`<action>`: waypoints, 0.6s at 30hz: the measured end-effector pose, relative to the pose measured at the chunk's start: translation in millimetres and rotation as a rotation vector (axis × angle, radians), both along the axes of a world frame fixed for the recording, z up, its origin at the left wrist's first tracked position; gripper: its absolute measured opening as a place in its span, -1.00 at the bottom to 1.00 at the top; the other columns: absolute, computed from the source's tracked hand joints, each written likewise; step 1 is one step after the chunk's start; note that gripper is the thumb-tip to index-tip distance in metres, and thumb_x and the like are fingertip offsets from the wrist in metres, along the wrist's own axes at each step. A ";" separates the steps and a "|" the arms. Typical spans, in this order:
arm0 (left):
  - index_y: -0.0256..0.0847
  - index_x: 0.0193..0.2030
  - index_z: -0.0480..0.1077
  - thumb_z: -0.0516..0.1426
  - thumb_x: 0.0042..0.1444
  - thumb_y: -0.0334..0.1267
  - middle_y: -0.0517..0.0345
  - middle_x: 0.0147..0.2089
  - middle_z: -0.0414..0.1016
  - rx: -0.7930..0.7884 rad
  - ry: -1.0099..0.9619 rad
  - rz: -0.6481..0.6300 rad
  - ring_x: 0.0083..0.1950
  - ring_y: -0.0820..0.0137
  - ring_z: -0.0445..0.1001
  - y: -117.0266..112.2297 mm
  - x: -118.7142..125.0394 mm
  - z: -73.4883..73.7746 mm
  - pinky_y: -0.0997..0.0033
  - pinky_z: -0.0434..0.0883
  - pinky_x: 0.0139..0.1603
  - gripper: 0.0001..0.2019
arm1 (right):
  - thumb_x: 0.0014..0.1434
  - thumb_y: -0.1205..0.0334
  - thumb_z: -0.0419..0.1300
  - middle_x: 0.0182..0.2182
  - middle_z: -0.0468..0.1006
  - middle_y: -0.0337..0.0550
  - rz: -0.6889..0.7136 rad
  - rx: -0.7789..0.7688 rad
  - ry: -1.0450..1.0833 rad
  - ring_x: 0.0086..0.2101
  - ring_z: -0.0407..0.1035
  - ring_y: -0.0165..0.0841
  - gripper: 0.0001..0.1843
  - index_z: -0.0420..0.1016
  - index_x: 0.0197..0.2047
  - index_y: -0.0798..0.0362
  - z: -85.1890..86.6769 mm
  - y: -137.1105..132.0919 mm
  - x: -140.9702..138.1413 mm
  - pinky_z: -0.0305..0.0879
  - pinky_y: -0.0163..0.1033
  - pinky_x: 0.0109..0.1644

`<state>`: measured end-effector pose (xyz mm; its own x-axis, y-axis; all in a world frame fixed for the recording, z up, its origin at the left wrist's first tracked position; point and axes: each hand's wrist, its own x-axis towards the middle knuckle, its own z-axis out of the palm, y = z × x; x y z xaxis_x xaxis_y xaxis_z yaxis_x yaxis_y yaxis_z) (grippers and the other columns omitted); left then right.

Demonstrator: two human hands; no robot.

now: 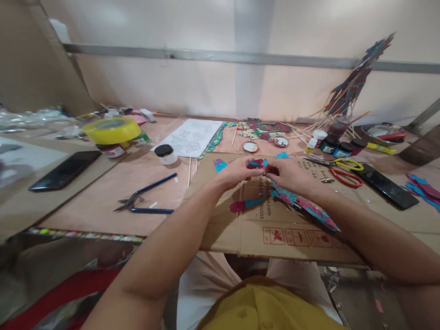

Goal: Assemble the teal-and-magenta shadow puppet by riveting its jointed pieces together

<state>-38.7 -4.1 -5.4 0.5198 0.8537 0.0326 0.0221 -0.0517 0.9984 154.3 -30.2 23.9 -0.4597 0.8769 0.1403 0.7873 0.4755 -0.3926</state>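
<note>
My left hand (240,170) is closed on a small red-and-blue painted piece (255,163), above the cardboard sheet (223,231). Close beside it, my right hand (287,174) has its fingers pinched together, the tips almost meeting the left ones. What lies between the right fingertips is too small to make out. Under the right wrist lies a long blue-and-pink painted piece (311,208). A red-and-blue strip (245,203) rests on the cardboard below my hands. Beyond the left forearm sits a small blue-and-pink piece (220,165), and another blue scrap (282,155) lies past the right hand.
Blue-handled cutters (137,199), a black-lidded jar (166,154), yellow tape (112,130) and a phone (65,170) are to the left. Yellow-handled scissors (347,164), red-handled scissors (346,178), paint jars (343,150) and another phone (387,185) are right. Two bead-filled lids (250,146) stand behind.
</note>
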 end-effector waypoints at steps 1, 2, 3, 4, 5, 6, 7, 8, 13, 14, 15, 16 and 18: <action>-0.24 -0.27 0.54 0.37 -0.09 -0.25 0.08 -0.31 0.56 0.035 -0.004 0.006 -0.35 0.42 0.42 -0.6 1.3 -0.4 0.51 0.32 -0.37 -0.78 | 0.15 0.40 0.14 -0.46 0.54 -0.20 -0.019 0.009 0.011 -0.45 0.30 -0.39 -0.87 0.51 -0.38 0.07 -0.4 0.4 2.0 0.12 -0.29 -0.31; -0.24 -0.24 0.54 0.36 -0.10 -0.27 0.05 -0.26 0.58 0.073 -0.003 0.021 -0.28 0.38 0.46 -1.3 2.6 -0.9 0.47 0.37 -0.29 -0.76 | 0.15 0.39 0.14 -0.46 0.55 -0.20 -0.032 0.015 0.019 -0.46 0.29 -0.40 -0.86 0.52 -0.38 0.07 -1.3 0.5 3.2 0.12 -0.29 -0.31; -0.23 -0.23 0.55 0.35 -0.11 -0.31 0.05 -0.22 0.60 0.108 0.004 0.039 -0.23 0.34 0.48 -2.1 4.0 -1.4 0.44 0.39 -0.22 -0.75 | 0.14 0.39 0.14 -0.47 0.55 -0.21 -0.037 0.021 0.027 -0.46 0.29 -0.40 -0.86 0.52 -0.38 0.06 -2.5 0.3 3.8 0.12 -0.29 -0.32; -0.23 -0.23 0.54 0.33 -0.11 -0.34 0.07 -0.21 0.60 0.136 0.017 0.061 -0.20 0.33 0.49 -3.0 5.3 -1.7 0.41 0.41 -0.17 -0.76 | 0.14 0.40 0.13 -0.46 0.55 -0.21 -0.028 0.026 0.036 -0.46 0.30 -0.40 -0.85 0.53 -0.37 0.05 -3.9 -0.1 3.7 0.12 -0.30 -0.32; -0.22 -0.24 0.54 0.32 -0.12 -0.36 0.09 -0.22 0.60 0.156 0.035 0.084 -0.19 0.32 0.49 -4.0 6.5 -1.9 0.40 0.41 -0.16 -0.77 | 0.14 0.41 0.13 -0.45 0.56 -0.21 -0.014 0.032 0.048 -0.45 0.31 -0.40 -0.83 0.53 -0.36 0.05 -5.3 -0.6 3.2 0.13 -0.30 -0.31; -0.22 -0.26 0.53 0.30 -0.12 -0.38 0.11 -0.25 0.59 0.171 0.054 0.109 -0.20 0.32 0.49 -5.0 7.7 -1.8 0.40 0.41 -0.17 -0.78 | 0.14 0.42 0.12 -0.45 0.56 -0.21 -0.003 0.040 0.063 -0.44 0.31 -0.40 -0.82 0.54 -0.36 0.05 -6.5 -1.0 2.6 0.14 -0.30 -0.31; -0.21 -0.28 0.53 0.30 -0.12 -0.39 0.12 -0.28 0.58 0.183 0.068 0.132 -0.22 0.32 0.48 -6.0 8.9 -1.6 0.41 0.40 -0.19 -0.81 | 0.14 0.42 0.12 -0.44 0.56 -0.21 0.002 0.049 0.081 -0.44 0.32 -0.40 -0.82 0.54 -0.35 0.04 -7.7 -1.5 1.9 0.14 -0.30 -0.31; -0.21 -0.31 0.52 0.29 -0.12 -0.40 0.13 -0.30 0.57 0.190 0.077 0.150 -0.23 0.33 0.48 -6.9 10.0 -1.2 0.42 0.39 -0.21 -0.83 | 0.15 0.41 0.12 -0.43 0.56 -0.20 -0.002 0.057 0.104 -0.43 0.32 -0.40 -0.82 0.54 -0.34 0.04 -8.6 -1.9 1.4 0.15 -0.29 -0.31; -0.22 -0.24 0.51 0.33 -0.09 -0.36 0.11 -0.29 0.56 0.067 -0.042 0.287 -0.32 0.42 0.42 -10.2 15.6 -0.3 0.49 0.30 -0.34 -0.78 | 0.17 0.24 0.23 -0.45 0.53 -0.20 -0.127 0.106 0.302 -0.43 0.32 -0.37 -0.94 0.52 -0.31 0.03 -10.2 -4.1 4.8 0.21 -0.26 -0.30; -0.22 -0.24 0.50 0.35 -0.09 -0.34 0.11 -0.30 0.55 0.009 -0.094 0.318 -0.36 0.45 0.40 -10.4 16.5 -0.4 0.50 0.26 -0.39 -0.77 | 0.17 0.20 0.24 -0.45 0.53 -0.21 -0.146 0.108 0.355 -0.42 0.33 -0.36 -0.92 0.51 -0.33 0.02 -10.1 -4.6 6.1 0.22 -0.25 -0.30; -0.23 -0.26 0.49 0.36 -0.10 -0.32 0.12 -0.31 0.54 -0.049 -0.148 0.341 -0.40 0.48 0.36 -10.4 17.2 -0.5 0.51 0.23 -0.42 -0.76 | 0.17 0.16 0.25 -0.45 0.52 -0.22 -0.159 0.097 0.409 -0.42 0.33 -0.36 -0.89 0.50 -0.34 0.01 -10.0 -5.2 7.3 0.23 -0.25 -0.29; -0.23 -0.29 0.47 0.37 -0.11 -0.31 0.13 -0.33 0.52 -0.099 -0.199 0.355 -0.42 0.51 0.32 -10.2 17.8 -0.6 0.51 0.20 -0.45 -0.77 | 0.17 0.13 0.25 -0.46 0.51 -0.23 -0.165 0.072 0.464 -0.42 0.33 -0.37 -0.87 0.49 -0.35 0.00 -10.0 -5.6 8.1 0.24 -0.25 -0.30; -0.24 -0.35 0.44 0.38 -0.14 -0.32 0.16 -0.36 0.48 -0.162 -0.277 0.364 -0.45 0.55 0.27 -10.0 18.7 -0.5 0.51 0.17 -0.46 -0.77 | 0.15 0.08 0.26 -0.46 0.51 -0.25 -0.161 -0.003 0.569 -0.42 0.33 -0.38 -0.83 0.48 -0.35 0.00 -10.2 -6.0 8.6 0.26 -0.24 -0.30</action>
<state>-20.0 -14.1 -6.0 0.1769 0.9840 -0.0211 -0.2583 0.0671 0.9637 163.0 -36.3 13.8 -0.1742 0.9301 0.3234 0.5150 0.3660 -0.7751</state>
